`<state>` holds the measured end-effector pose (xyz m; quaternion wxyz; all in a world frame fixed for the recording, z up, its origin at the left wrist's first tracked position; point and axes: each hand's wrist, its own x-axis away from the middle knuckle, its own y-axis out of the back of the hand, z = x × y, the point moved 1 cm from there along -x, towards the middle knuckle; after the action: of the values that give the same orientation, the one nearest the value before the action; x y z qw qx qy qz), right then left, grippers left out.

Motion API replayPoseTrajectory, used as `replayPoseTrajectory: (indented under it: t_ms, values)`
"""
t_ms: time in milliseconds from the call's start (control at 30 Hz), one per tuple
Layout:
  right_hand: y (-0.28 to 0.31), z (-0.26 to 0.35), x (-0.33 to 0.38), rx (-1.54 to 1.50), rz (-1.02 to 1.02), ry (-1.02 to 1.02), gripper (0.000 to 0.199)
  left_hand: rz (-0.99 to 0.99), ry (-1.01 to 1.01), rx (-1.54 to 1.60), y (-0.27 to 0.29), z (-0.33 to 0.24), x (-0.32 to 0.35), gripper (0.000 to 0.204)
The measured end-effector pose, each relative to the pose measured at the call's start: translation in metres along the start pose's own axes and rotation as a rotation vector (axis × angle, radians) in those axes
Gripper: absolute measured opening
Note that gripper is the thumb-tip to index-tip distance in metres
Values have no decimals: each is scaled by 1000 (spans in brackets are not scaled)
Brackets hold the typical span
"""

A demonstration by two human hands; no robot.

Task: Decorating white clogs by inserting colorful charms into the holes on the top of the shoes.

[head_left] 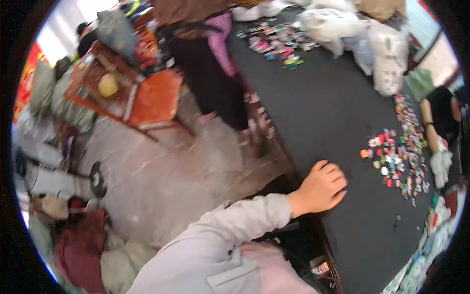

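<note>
My left hand [320, 188] rests on the near edge of a big dark-topped table [313, 103], fingers curled under, knuckles up, with nothing seen in it. Its light grey sleeve [215, 245] comes in from the lower left. A spread of small colourful pieces [399, 157] lies on the table to the right of the hand, well apart from it. My right hand is not in view.
Another person in a dark top sits at the table's right edge with a white-gloved hand [440, 164]. A standing person in a black skirt [215, 78] is at the far side. More small pieces [279, 41], white sacks [387, 54], an orange wooden chair [147, 100].
</note>
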<state>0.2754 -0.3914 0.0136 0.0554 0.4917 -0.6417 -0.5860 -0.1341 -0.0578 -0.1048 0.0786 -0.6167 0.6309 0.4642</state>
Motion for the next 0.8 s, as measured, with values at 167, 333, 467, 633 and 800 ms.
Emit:
replayPoseTrajectory:
  t_ms: [167, 333, 467, 633, 800]
  values:
    - [6, 71, -8, -65, 155, 192, 29, 20, 30, 65, 2, 5, 1, 15]
    - [-18, 134, 24, -497, 210, 292, 33, 256, -1, 119, 22, 7, -14, 19]
    - [-36, 155, 54, -572, 248, 304, 37, 711, -66, 251, 48, 28, -65, 36]
    - [-41, 164, 63, -731, 113, 202, 34, 495, -317, 2, 31, 55, -187, 38]
    - [-29, 169, 52, -684, 136, 149, 29, 410, -165, -292, -12, 89, -309, 54]
